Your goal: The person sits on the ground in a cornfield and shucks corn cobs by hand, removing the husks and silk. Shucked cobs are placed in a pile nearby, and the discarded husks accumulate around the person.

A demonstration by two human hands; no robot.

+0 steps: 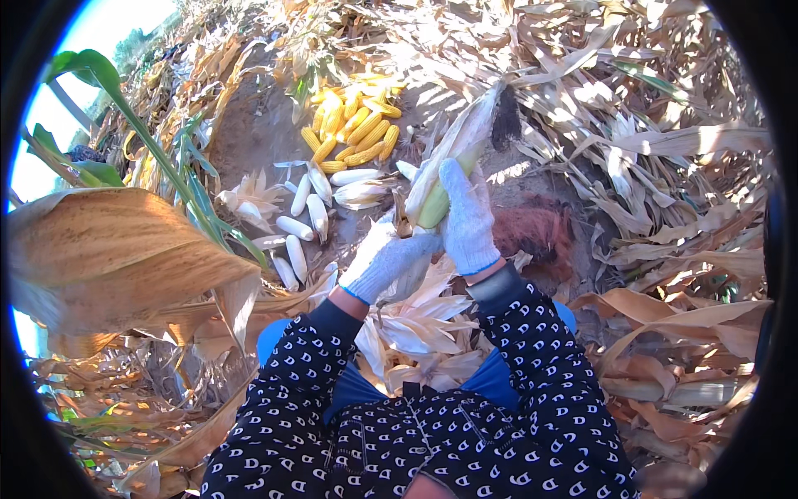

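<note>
An ear of corn (431, 204) in its pale green and cream husk slants up and away in front of me, dark dry silk at its far tip. My right hand (470, 218), in a white knit glove with blue trim, closes on the ear's right side. At the near end, my left hand (386, 262), gloved the same way, is closed round the base of the ear. Its fingertips are partly hidden. Several bare white corn cobs (317, 218) lie on the soil to the left of the ear, beside some peeled-back husks (362, 193).
A heap of yellow corn cobs (353, 125) lies farther off on the ground. Loose husks (420, 324) pile up between my knees. Reddish corn silk (536, 229) lies right of my hands. Dry stalks and leaves (665, 208) cover the right side; a large brown leaf (125, 258) juts in from the left.
</note>
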